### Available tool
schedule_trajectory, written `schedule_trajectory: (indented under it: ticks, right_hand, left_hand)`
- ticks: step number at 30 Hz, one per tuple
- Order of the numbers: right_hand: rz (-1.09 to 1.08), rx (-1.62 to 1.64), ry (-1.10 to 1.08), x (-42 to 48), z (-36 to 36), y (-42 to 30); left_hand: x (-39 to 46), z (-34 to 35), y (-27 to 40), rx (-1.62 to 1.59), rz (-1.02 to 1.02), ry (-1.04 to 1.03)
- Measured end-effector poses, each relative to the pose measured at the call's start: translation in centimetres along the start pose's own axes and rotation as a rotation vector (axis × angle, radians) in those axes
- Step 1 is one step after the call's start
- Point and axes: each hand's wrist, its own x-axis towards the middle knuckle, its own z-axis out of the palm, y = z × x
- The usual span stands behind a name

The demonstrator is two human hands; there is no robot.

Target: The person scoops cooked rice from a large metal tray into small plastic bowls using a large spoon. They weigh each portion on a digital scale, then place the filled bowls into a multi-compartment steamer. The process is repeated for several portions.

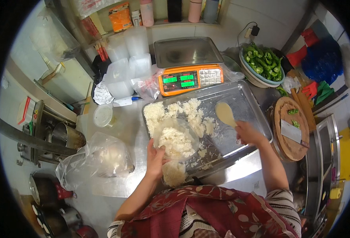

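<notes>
My left hand grips the near left side of a clear plastic bowl of cooked white rice, held above the left part of a metal tray. In my right hand is the handle of a pale rice paddle, its blade over the tray's right half. Loose rice lies along the tray's left and middle, with scattered grains nearer me. A rounded mass of rice is at the near left edge of the tray; what holds it is partly hidden.
An orange digital scale stands behind the tray, near stacked plastic containers. A clear bag and a lidded tub are at left. At right are a basin of green peppers and a cleaver on a round board.
</notes>
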Motion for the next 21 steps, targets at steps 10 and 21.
schedule_trajectory:
  ticks: [10,21]
  right_hand:
    - [-0.126,0.251,-0.319,6.7,10.3,0.9]
    - [-0.177,0.773,-0.542,4.4,14.5,-1.5]
  left_hand:
    - [-4.6,-4.5,1.0,-0.276,0.029,0.026]
    - [-7.3,-7.5,1.8,-0.178,0.198,0.179]
